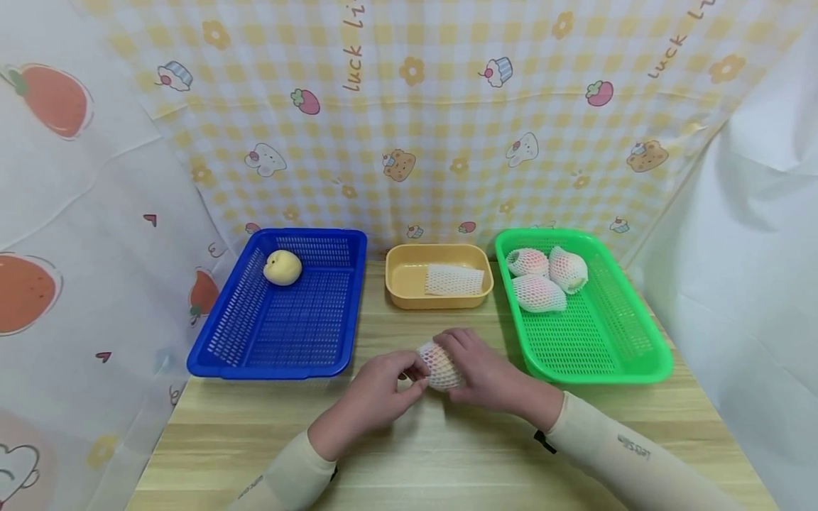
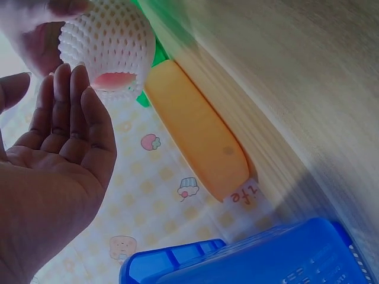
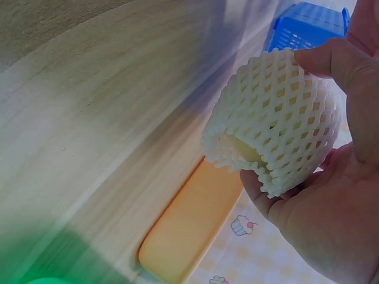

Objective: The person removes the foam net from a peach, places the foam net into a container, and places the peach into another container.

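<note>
My right hand [image 1: 482, 372] grips a peach in a white foam net sleeve [image 1: 439, 366], thumb on one side and fingers round the other. In the right wrist view, the sleeve's open end shows pale yellow fruit; the left wrist view shows a pink patch of it through the other opening. My left hand [image 1: 385, 387] is at the sleeve's left end. Its fingers [image 2: 62, 112] are loosely bent with the tips by the netting, and the thumb stands apart from them. Whether those fingertips touch the net, I cannot tell.
On the left, a blue basket [image 1: 348, 341] holds one bare yellow peach [image 1: 282, 267]. A small yellow tray [image 1: 405, 301] at the back centre contains flat foam nets [image 1: 454, 279]. To the right, a green basket [image 1: 629, 312] bears three netted fruits [image 1: 539, 293].
</note>
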A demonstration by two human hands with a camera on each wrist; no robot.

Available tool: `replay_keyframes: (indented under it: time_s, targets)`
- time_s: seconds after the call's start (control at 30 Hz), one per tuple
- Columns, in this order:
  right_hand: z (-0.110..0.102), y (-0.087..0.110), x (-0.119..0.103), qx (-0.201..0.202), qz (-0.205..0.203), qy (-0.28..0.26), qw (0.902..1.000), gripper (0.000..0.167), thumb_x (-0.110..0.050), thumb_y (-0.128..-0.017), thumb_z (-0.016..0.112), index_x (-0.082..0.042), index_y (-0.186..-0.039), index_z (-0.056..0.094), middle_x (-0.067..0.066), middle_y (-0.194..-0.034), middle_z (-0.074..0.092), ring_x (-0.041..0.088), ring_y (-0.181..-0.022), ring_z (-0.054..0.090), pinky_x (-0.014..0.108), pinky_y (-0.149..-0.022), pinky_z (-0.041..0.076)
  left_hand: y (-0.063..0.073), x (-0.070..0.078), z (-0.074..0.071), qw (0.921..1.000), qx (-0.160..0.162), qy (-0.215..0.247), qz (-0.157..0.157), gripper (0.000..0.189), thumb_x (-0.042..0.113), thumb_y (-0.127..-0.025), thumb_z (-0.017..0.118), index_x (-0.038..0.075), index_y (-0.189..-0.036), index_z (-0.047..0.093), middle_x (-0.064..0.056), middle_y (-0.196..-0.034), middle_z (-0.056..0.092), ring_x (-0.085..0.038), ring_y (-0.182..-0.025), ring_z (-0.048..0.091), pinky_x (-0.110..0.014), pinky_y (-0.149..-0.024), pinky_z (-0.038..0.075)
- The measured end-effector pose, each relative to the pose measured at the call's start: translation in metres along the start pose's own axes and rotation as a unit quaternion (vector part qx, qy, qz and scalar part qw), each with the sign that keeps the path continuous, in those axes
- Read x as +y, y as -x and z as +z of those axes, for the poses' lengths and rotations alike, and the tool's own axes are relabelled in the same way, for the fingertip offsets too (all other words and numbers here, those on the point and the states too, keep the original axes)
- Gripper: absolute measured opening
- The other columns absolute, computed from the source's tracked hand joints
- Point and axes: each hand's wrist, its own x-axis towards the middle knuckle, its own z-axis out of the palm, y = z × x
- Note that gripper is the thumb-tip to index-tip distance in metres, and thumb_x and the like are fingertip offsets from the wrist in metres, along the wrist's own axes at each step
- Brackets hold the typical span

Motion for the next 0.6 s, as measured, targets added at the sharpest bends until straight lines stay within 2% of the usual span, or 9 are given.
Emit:
replay_keyframes:
  time_s: [0.33, 0.6]
  targets:
    - [0.013, 0.000, 0.009, -0.009, -0.007, 0.003, 0.9999, 0.091, -0.028, -0.083, 0.094, -0.008, -0.160, 0.048, 0.010, -0.158, 0.052, 0.028, -0.144, 0.048, 0.049, -0.119, 0.048, -0.001, -0.001, 0.002, 1.0000, 0.003, -0.001, 0.007, 0.006, 0.015, -0.103, 0.077, 0.018, -0.108, 0.076, 0.011, -0.105, 0.074, -0.008, -0.098, 0.071, -0.047, -0.089, 0.063]
    - [0.013, 0.002, 0.008, -0.010, -0.005, -0.015, 0.9998, 0.093, -0.032, -0.087, 0.095, -0.008, -0.162, 0.046, 0.009, -0.161, 0.052, 0.026, -0.146, 0.046, 0.050, -0.121, 0.046, -0.002, -0.003, 0.003, 1.0000, 0.003, -0.002, 0.005, 0.006, 0.015, -0.104, 0.076, 0.016, -0.109, 0.076, 0.009, -0.106, 0.075, -0.008, -0.098, 0.071, -0.048, -0.088, 0.063]
